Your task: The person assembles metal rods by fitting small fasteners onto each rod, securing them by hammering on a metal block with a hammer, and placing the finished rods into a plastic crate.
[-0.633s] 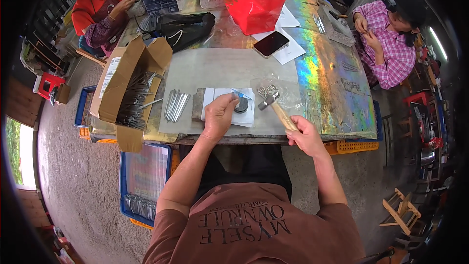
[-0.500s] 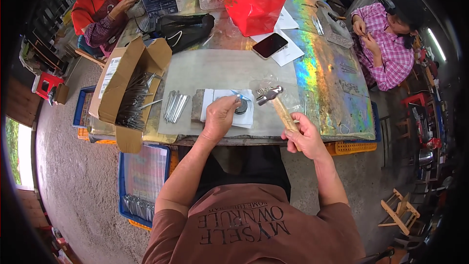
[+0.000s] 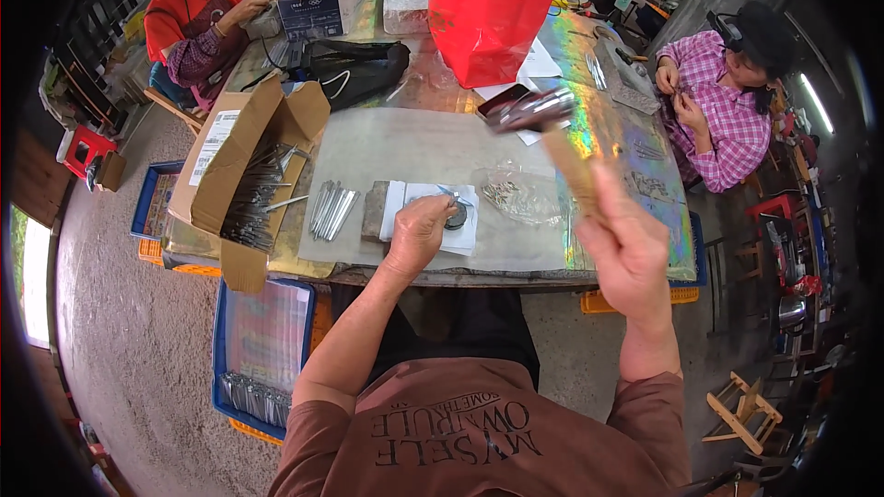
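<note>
Hammer: the hammer [image 3: 552,143] is now being held high above the white pad [image 3: 431,214], its metal head blurred and up over the phone; half a second ago its head was sitting low, just beside the pad, so it is being swung up for a blow.
Right hand: the right hand [image 3: 629,251] is closing fully round the wooden handle at its lower end and is being raised well to the right of the pad, where before it was lying near the table edge.
Small part: a dark round piece [image 3: 456,217] is lying on the pad, touching the left fingertips; its kind is too small to tell.
Left hand: the left hand [image 3: 416,235] is staying on the pad as in the earlier pictures, fingers curled and pinching the piece to steady it.
Meaning: judging by the lift, a strike on the piece is being prepared, with the left fingers close to the landing spot.
Left of the pad: loose metal rods [image 3: 330,210] are lying just beside it, and an open cardboard box [image 3: 241,175] of more rods is standing farther left.
Right of the pad: a clear plastic bag [image 3: 522,194] of small metal bits is lying near.
Beyond the pad: a red bag [image 3: 488,9] is standing at the far side of the table [image 3: 635,212].
Others: two people are working at the far corners.
</note>
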{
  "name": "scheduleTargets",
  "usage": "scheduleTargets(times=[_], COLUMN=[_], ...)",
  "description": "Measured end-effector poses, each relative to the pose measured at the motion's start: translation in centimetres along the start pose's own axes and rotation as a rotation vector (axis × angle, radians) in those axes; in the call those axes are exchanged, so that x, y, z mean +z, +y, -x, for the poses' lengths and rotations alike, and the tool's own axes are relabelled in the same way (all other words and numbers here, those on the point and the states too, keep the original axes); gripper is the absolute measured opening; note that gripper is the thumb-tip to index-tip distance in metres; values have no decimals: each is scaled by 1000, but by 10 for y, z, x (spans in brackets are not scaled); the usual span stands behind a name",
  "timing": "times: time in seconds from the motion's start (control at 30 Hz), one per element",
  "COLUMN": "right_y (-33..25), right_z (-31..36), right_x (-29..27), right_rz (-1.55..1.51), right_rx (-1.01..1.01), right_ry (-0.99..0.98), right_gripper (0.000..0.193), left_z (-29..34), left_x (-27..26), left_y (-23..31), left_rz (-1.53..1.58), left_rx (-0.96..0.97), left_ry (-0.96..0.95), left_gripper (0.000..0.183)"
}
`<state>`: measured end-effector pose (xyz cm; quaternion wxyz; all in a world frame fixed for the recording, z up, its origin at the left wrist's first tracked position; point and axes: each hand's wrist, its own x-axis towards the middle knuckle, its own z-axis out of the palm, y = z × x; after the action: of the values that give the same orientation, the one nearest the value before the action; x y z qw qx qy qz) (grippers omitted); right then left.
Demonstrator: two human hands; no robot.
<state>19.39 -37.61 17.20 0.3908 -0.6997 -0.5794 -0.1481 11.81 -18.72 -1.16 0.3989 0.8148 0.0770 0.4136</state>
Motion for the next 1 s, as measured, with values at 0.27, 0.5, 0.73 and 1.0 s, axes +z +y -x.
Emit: scheduleTargets(times=[0.27, 0.5, 0.73, 1.0], right_y=[17, -9, 26, 54], right_z=[19, -5, 27, 69], right_x=[20, -4, 28, 26], right_rz=[142, 88, 130, -351], right_rx=[221, 33, 179, 742], right_ry=[-495, -34, -324, -357], right_gripper=[46, 43, 47, 47], left_z=[-5, 0, -8, -3], left_x=[2, 0, 4, 2], left_y=[6, 0, 3, 7], left_rz=[-51, -54, -23, -47], left_rx=[-18, 48, 59, -4], left_ry=[-51, 6, -17, -30], left_gripper=[10, 9, 10, 9])
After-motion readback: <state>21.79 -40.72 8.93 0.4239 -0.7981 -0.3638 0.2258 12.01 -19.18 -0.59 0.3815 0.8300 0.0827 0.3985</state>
